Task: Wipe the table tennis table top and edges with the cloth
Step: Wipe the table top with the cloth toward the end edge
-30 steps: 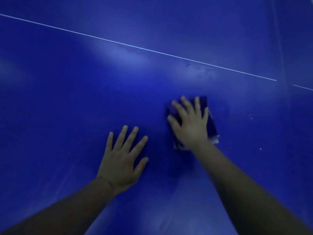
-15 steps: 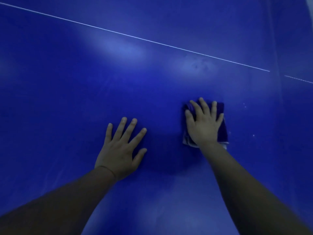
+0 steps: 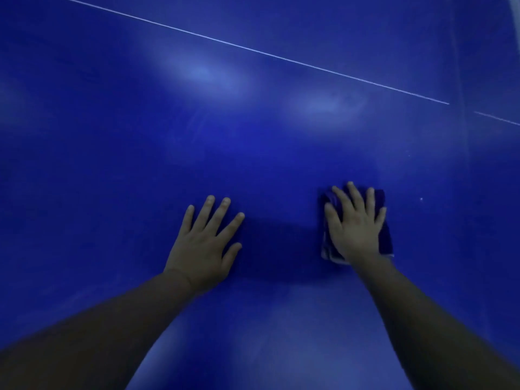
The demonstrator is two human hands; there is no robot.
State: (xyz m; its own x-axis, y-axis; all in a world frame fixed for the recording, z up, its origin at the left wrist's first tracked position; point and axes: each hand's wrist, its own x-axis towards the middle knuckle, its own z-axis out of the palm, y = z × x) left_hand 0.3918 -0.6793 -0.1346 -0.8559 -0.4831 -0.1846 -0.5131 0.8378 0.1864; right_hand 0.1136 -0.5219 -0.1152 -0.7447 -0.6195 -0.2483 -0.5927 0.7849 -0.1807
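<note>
right hand (image 3: 355, 225) pressing the folded cloth (image 3: 384, 235) flat, fingers spread, nothing clasped; left hand (image 3: 204, 246) lying open, empty, bracing on the bench (image 3: 112, 164).

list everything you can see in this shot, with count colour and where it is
table top: one, deep blue, fills nearly the whole view under both hands
line: one, thin white, runs across the upper part of the table top from upper left down to the right, with a short further piece at the far right past a dark seam
specks: a few, pale, on the table top right of the cloth
cloth: one, folded, dark blue with a pale edge, flat on the table top right of centre
left hand: one, bare, fingers spread, palm flat on the table top left of the cloth, holding nothing
right hand: one, bare, fingers spread, pressed flat on top of the cloth
</note>
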